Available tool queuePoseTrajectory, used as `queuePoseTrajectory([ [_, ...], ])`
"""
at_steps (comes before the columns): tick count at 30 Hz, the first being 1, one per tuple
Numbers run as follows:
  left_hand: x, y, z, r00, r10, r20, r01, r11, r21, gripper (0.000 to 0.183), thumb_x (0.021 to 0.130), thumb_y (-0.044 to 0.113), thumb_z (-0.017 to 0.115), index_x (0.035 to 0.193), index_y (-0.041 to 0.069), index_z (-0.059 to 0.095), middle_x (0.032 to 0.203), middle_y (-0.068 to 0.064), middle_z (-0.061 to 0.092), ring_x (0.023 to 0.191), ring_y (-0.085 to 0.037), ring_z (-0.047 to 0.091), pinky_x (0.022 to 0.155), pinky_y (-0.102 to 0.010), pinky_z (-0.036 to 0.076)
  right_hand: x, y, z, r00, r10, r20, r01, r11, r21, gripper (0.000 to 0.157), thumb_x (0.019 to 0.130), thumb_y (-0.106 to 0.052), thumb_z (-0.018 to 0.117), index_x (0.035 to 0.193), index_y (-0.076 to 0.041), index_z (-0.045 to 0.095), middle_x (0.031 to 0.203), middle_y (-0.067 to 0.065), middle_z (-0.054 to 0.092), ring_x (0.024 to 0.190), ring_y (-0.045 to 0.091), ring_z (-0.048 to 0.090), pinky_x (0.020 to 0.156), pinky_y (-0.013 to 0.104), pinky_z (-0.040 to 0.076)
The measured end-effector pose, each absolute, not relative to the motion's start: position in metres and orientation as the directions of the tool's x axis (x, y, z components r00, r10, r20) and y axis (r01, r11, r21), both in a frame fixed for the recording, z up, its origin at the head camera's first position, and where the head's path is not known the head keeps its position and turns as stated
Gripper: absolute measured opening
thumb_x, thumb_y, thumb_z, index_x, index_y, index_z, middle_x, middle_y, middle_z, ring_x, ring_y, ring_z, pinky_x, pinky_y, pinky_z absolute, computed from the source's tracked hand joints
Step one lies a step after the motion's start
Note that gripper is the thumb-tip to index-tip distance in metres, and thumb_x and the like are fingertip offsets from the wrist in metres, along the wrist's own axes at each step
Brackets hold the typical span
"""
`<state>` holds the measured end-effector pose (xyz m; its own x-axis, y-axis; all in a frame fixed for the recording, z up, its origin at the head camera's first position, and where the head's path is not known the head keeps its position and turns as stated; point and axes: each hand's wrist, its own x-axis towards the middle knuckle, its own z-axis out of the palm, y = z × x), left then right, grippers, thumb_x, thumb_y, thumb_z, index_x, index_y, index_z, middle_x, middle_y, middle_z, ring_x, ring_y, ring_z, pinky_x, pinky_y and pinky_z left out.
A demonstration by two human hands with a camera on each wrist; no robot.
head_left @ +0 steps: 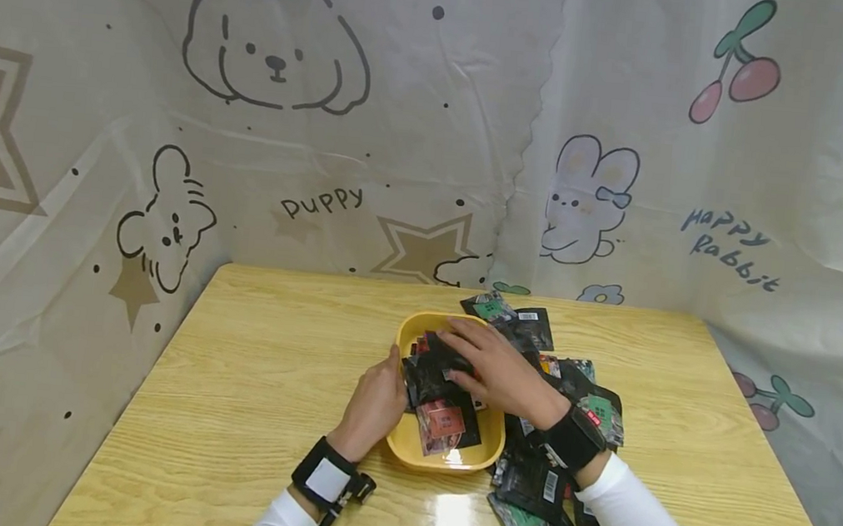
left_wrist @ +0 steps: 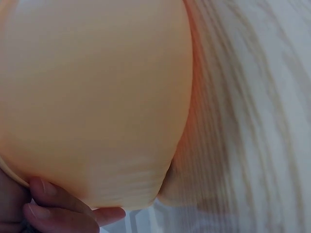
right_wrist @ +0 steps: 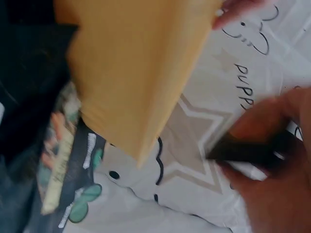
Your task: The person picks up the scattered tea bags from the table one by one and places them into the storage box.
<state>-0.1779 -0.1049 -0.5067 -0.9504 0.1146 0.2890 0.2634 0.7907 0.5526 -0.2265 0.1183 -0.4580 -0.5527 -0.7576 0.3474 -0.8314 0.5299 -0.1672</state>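
A yellow plastic basin (head_left: pixel 441 465) stands mid-table with several black packets (head_left: pixel 430 378) and a red-labelled packet (head_left: pixel 443 424) inside. My left hand (head_left: pixel 373 405) grips its left rim; in the left wrist view the fingers (left_wrist: pixel 63 213) curl against the yellow wall (left_wrist: pixel 97 107). Over the basin's right side reaches my right hand (head_left: pixel 501 370). The right wrist view, blurred, has that hand (right_wrist: pixel 279 170) pinching a dark flat packet (right_wrist: pixel 248 151) between thumb and fingers. The palm side of the right hand is hidden in the head view.
Right of the basin lies a loose pile of black packets (head_left: pixel 534 482), some green-labelled, passing under the right forearm. More packets (head_left: pixel 532 327) lie behind the basin. The wooden table (head_left: pixel 271 350) meets a printed cloth (head_left: pixel 373 125) at the back and sides.
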Motion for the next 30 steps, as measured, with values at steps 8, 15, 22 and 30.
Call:
queuePoseTrajectory([
  [8,-0.180,-0.108,-0.505,-0.942,0.116,0.315,0.278,0.794,0.541,0.050,0.086,0.000,0.049,0.133,-0.012,0.035,0.097,-0.021,0.061,0.074,-0.020,0.058,0.057,-0.035,0.051,-0.242,0.133,-0.457,-0.655,-0.725,0.214,-0.755,0.612,-0.237,0.078,0.084,-0.055,0.057,0.146,-0.022,0.023,0.152,0.007,0.015,0.134,0.028,0.016,0.104,0.058,0.014],
  [15,-0.181,-0.108,-0.505,-0.949,0.114,0.294,0.263,0.799,0.541,0.051,0.086,0.001,0.048,0.134,-0.012,0.033,0.089,-0.017,0.061,0.068,-0.016,0.055,0.054,-0.033,0.049,-0.285,0.173,-0.453,-0.783,-0.564,0.262,-0.622,0.720,-0.310,0.070,0.087,-0.029,0.061,0.146,-0.019,0.024,0.149,0.014,0.020,0.130,0.036,0.024,0.100,0.057,0.028],
  [22,-0.180,-0.108,-0.507,-0.946,0.114,0.303,0.267,0.803,0.533,0.050,0.087,0.001,0.048,0.133,-0.011,0.034,0.096,-0.020,0.061,0.079,-0.020,0.058,0.063,-0.037,0.051,-0.318,0.194,-0.474,-0.825,-0.560,-0.074,-0.497,0.782,-0.376,0.089,0.074,-0.037,0.073,0.146,-0.018,0.025,0.150,0.017,0.014,0.130,0.040,0.019,0.097,0.061,0.028],
  [30,-0.178,-0.106,-0.508,-0.954,0.115,0.279,0.255,0.800,0.544,0.050,0.088,0.002,0.047,0.135,-0.010,0.034,0.102,-0.020,0.061,0.080,-0.019,0.058,0.063,-0.035,0.052,-0.321,0.183,-0.497,-0.771,-0.597,-0.222,-0.530,0.794,-0.298,0.094,0.071,-0.060,0.067,0.145,-0.019,0.027,0.149,0.018,0.018,0.129,0.042,0.020,0.097,0.062,0.026],
])
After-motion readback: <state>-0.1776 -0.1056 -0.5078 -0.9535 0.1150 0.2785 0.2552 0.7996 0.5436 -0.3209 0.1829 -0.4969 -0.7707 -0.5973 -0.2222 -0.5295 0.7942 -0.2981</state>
